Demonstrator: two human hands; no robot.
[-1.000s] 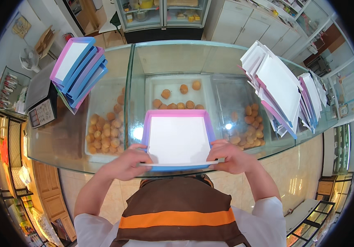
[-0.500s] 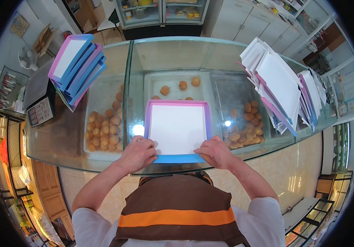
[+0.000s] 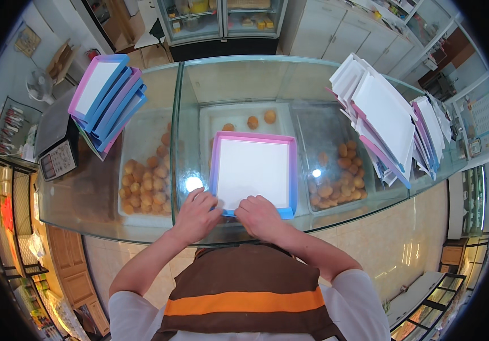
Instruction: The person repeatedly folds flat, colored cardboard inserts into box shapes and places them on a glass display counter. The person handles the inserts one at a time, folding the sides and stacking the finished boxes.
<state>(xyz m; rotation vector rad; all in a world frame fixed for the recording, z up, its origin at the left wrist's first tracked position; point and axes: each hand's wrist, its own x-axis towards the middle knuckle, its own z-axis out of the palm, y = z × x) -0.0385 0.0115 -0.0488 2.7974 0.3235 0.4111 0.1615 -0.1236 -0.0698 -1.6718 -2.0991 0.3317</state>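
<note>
A shallow cardboard box (image 3: 254, 170) with a white inside and pink-to-blue walls lies on the glass counter (image 3: 142, 230) in front of me. At its near left corner my left hand (image 3: 198, 215) is closed, fingers bent around the corner. Left of the middle of the near wall, my right hand (image 3: 261, 218) is closed over the blue edge, close beside the left one. The fingertips' undersides are hidden. Through the glass, round brown pastries (image 3: 253, 122) show beyond the box, partly covered by it.
Stacked blue and pink boxes (image 3: 108, 102) stand at the left by a dark scale (image 3: 58, 159). Leaning piles of white cardboard boxes (image 3: 383, 116) are at the right. Trays under the glass hold more pastries (image 3: 145, 184). A glass-door fridge (image 3: 222, 23) stands beyond the counter.
My right hand has moved left along the near wall, from the right corner toward my left hand. The box has shifted slightly right, and its near wall looks more upright at the left corner.
</note>
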